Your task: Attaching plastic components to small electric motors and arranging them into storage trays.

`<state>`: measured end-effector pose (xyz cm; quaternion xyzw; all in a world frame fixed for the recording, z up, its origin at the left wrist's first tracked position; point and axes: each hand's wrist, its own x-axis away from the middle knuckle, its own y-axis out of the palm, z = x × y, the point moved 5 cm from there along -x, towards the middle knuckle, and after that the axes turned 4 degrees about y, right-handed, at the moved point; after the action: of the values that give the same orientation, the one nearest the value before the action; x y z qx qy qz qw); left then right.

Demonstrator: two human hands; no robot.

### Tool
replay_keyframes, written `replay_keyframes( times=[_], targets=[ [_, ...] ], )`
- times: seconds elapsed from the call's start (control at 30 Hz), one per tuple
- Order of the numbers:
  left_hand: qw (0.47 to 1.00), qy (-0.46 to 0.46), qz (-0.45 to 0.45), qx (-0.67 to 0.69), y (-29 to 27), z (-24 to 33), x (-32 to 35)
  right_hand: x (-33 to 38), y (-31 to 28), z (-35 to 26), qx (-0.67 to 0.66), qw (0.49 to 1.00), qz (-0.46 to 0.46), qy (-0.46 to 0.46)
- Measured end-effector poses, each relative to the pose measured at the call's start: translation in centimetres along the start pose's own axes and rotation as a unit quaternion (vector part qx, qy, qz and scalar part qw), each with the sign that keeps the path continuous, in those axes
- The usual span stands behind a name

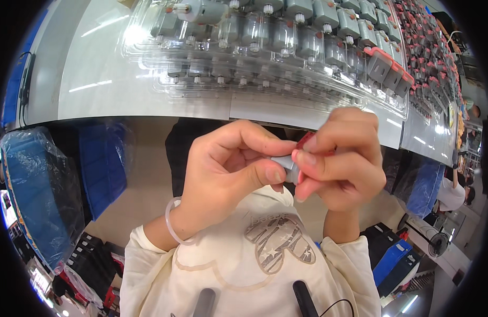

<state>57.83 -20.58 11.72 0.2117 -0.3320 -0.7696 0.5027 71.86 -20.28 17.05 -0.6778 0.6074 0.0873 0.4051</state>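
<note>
My left hand (215, 169) pinches a small grey motor (287, 162) between thumb and forefinger, just in front of my chest. A pale translucent bangle (171, 224) circles that wrist. My right hand (352, 158) meets it from the right, its thumb and fingers closed on a small red part (306, 140) at the motor's end. Fingertips cover much of both pieces, so I cannot tell whether they are joined.
Clear plastic trays (201, 92) of small grey motors (328, 15) are stacked on the grey table (101, 63). A pink-red strip (389, 63) with grey pieces lies on them. Many red-topped motors (421, 47) stand farther right. Blue plastic-wrapped bins (40, 195) stand below left; a fan (439, 240) stands right.
</note>
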Motion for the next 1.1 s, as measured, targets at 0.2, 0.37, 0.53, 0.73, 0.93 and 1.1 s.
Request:
replay_keyframes(
  times=[0.2,0.37,0.53,0.73,0.93,1.1],
  targets=[
    [0.999,-0.011,0.021,-0.031,0.8,-0.2,-0.2,1.1,0.3,0.8,-0.085,0.996,0.017,0.014],
    [0.999,-0.051,0.012,0.004,0.4,-1.4,-0.2,1.4,-0.1,0.8,-0.067,0.998,0.016,0.011],
    [0.997,0.013,-0.036,-0.06,0.5,-0.6,-1.2,1.5,-0.6,1.9,-0.106,0.989,0.029,0.103],
    [0.985,0.033,-0.004,-0.172,0.9,0.6,-1.0,1.1,-0.5,1.2,-0.038,0.989,0.008,0.145],
    [0.869,0.253,-0.103,-0.412,2.5,6.6,-1.4,-2.2,-4.1,-0.8,0.0,0.99,-0.007,0.144],
    [0.593,0.412,0.056,-0.69,2.9,12.6,-2.8,-6.5,-6.6,-2.3,0.179,0.982,-0.001,0.069]
  ],
)
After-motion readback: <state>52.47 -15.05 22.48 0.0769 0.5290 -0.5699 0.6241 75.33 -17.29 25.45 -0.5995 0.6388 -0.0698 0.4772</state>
